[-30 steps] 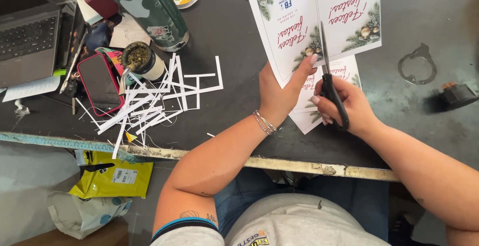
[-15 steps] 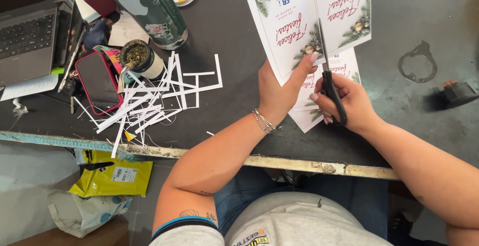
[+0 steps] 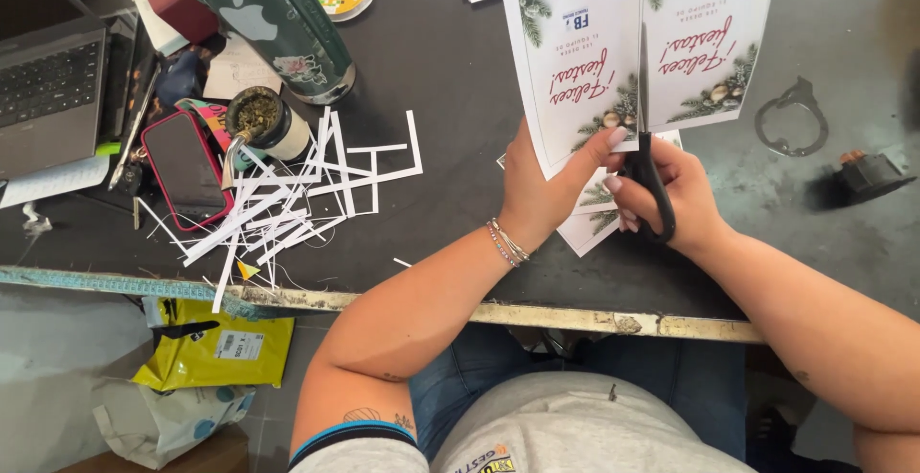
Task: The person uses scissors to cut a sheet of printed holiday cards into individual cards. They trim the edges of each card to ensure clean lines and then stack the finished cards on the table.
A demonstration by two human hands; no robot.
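The printed sheet [image 3: 613, 51] and laptop [image 3: 48, 80] run off the frame's edges; sheet hides scissor blades [image 3: 644, 70].

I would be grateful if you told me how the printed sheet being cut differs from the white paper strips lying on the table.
The printed sheet is held up by the left hand, with the scissors in the right hand cutting into it; the paper strips lie loose on the dark table. The sheet is wide and carries pine sprigs and red script; the strips are narrow and plain white. Both are paper.
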